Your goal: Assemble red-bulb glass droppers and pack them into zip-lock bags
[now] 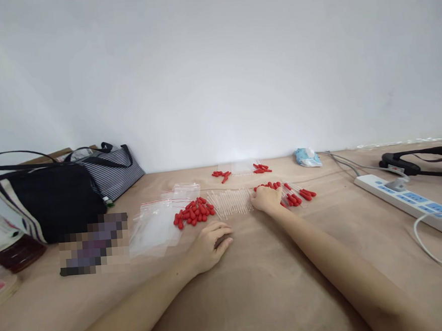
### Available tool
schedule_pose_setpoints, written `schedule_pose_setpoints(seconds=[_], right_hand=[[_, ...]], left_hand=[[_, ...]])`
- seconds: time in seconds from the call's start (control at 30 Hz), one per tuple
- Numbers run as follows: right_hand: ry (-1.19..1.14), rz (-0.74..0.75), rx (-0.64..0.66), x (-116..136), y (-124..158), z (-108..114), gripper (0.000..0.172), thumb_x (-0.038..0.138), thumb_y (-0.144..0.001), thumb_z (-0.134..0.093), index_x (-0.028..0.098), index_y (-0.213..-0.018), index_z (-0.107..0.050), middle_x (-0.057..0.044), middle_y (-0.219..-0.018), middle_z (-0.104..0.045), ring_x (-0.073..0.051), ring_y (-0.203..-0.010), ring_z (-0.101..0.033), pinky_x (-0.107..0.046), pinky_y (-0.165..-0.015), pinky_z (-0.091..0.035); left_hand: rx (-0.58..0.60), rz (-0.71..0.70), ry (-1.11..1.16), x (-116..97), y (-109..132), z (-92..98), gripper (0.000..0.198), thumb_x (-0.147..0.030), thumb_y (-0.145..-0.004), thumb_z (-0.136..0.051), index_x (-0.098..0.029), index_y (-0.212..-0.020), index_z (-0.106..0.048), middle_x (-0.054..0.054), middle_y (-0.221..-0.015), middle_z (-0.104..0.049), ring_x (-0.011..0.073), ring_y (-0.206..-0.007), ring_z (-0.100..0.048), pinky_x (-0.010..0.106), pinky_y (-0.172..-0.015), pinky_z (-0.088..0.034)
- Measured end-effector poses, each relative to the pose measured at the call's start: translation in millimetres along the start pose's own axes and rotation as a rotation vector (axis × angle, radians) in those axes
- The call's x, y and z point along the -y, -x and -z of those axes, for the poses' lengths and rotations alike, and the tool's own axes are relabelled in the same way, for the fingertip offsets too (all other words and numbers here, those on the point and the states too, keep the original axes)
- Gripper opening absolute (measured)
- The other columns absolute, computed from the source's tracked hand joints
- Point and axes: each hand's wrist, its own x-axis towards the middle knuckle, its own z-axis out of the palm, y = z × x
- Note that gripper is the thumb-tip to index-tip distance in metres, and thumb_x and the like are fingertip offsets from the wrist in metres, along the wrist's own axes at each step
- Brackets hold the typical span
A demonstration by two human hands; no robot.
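My left hand [211, 244] rests on the table with its thumb and fingers apart, holding nothing. It lies just in front of a pile of red rubber dropper bulbs [194, 213]. A row of thin, clear dropper tubes [231, 203] lies side by side in the middle. At the right end of that row, my right hand [267, 198] is closed, its fingertips turned down and hidden; what they grip does not show. Next to it lie droppers [305, 194] with red bulbs fitted on clear tubes.
Clear zip bags [155, 225] lie left of the bulbs. Further back are more red bulbs [221, 175] and tubes near the wall. A blue-and-white packet [308, 157], a power strip [412, 200] with cables, a black bag [52, 197] and a striped bag [110, 173] stand around the edges.
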Motion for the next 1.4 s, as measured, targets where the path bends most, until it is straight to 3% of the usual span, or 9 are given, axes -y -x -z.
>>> schedule_pose_setpoints(seconds=[0.17, 0.3, 0.43, 0.57, 0.67, 0.73, 0.9, 1.2, 1.4], right_hand=[[-0.004, 0.027, 0.005, -1.2, -0.5, -1.0, 0.03, 0.029, -0.077, -0.04, 0.011, -0.08, -0.065, -0.015, -0.083, -0.065, -0.026, -0.078, -0.059, -0.044, -0.083, -0.023], [-0.009, 0.064, 0.005, -2.2, 4.0, 2.0, 0.032, 0.027, -0.079, -0.038, 0.011, -0.077, -0.065, -0.016, -0.083, -0.065, -0.026, -0.079, -0.058, -0.044, -0.082, -0.023], [-0.021, 0.104, -0.04, -8.9, 14.9, 7.8, 0.031, 0.026, -0.081, -0.035, 0.009, -0.084, -0.062, -0.018, -0.09, -0.063, -0.028, -0.088, -0.055, -0.043, -0.08, -0.026], [-0.148, 0.24, -0.205, -28.2, 32.7, 2.6, 0.026, 0.025, -0.083, -0.033, 0.01, -0.086, -0.054, -0.015, -0.086, -0.062, -0.026, -0.085, -0.054, -0.042, -0.078, -0.029], [-0.318, 0.451, -0.264, -48.8, 49.2, -6.9, 0.021, 0.023, -0.085, -0.031, 0.013, -0.082, -0.049, -0.009, -0.077, -0.06, -0.019, -0.07, -0.053, -0.038, -0.073, -0.034], [-0.401, 0.597, -0.271, -61.3, 60.5, -11.3, 0.019, 0.022, -0.086, -0.031, 0.015, -0.08, -0.047, -0.007, -0.075, -0.058, -0.017, -0.067, -0.051, -0.035, -0.072, -0.035], [-0.404, 0.804, -0.235, -74.6, 82.2, -12.2, 0.024, 0.018, -0.087, -0.033, 0.016, -0.103, -0.049, -0.008, -0.087, -0.059, -0.017, -0.079, -0.05, -0.034, -0.077, -0.034], [-0.421, 0.813, -0.169, -56.7, 95.4, -6.9, 0.018, 0.017, -0.085, -0.039, 0.018, -0.089, -0.057, -0.004, -0.081, -0.059, -0.014, -0.076, -0.051, -0.034, -0.079, -0.026], [-0.468, 0.828, -0.137, -46.6, 102.3, -7.6, 0.017, 0.017, -0.085, -0.041, 0.019, -0.089, -0.057, -0.002, -0.081, -0.06, -0.013, -0.076, -0.052, -0.033, -0.078, -0.025]], left_hand=[[-0.166, 0.225, -0.36, 27.7, -24.9, 14.6, 0.013, -0.025, -0.078, -0.052, -0.019, -0.082, -0.063, 0.005, -0.083, -0.06, 0.0217, -0.082, -0.052, 0.037, -0.074, -0.04], [-0.121, 0.362, -0.551, 47.3, -46.7, 21.1, 0.02, -0.037, -0.072, -0.057, -0.017, -0.068, -0.061, 0.009, -0.084, -0.057, 0.0283, -0.089, -0.048, 0.043, -0.075, -0.037], [-0.085, 0.416, -0.602, 50.7, -54.3, 18.9, 0.024, -0.038, -0.07, -0.057, -0.016, -0.06, -0.059, 0.011, -0.081, -0.055, 0.0308, -0.088, -0.047, 0.045, -0.073, -0.036], [-0.132, 0.448, -0.616, 42.6, -53.1, 20.2, 0.022, -0.03, -0.075, -0.052, -0.015, -0.059, -0.059, 0.012, -0.079, -0.054, 0.032, -0.087, -0.047, 0.046, -0.072, -0.037], [-0.247, 0.378, -0.565, 29.8, -43.4, 22.9, 0.021, -0.027, -0.079, -0.048, -0.015, -0.066, -0.059, 0.01, -0.081, -0.054, 0.0288, -0.088, -0.047, 0.044, -0.074, -0.038], [-0.299, 0.223, -0.423, 19.8, -30.9, 22.6, 0.017, -0.025, -0.081, -0.046, -0.015, -0.072, -0.058, 0.008, -0.083, -0.054, 0.0235, -0.086, -0.049, 0.039, -0.076, -0.04], [-0.084, -0.068, -0.093, 1.4, 2.9, 14.3, 0.011, -0.02, -0.081, -0.047, -0.018, -0.084, -0.057, 0.004, -0.087, -0.055, 0.0157, -0.082, -0.053, 0.028, -0.072, -0.044], [-0.005, -0.005, -0.034, -4.9, 2.7, -6.7, 0.021, -0.026, -0.079, -0.052, -0.016, -0.093, -0.063, 0.009, -0.104, -0.057, 0.0202, -0.093, -0.055, 0.033, -0.082, -0.045], [-0.069, 0.013, 0.04, -5.2, 0.3, -13.2, 0.017, -0.02, -0.084, -0.045, -0.018, -0.085, -0.062, 0.004, -0.091, -0.064, 0.0167, -0.088, -0.057, 0.031, -0.081, -0.044]])
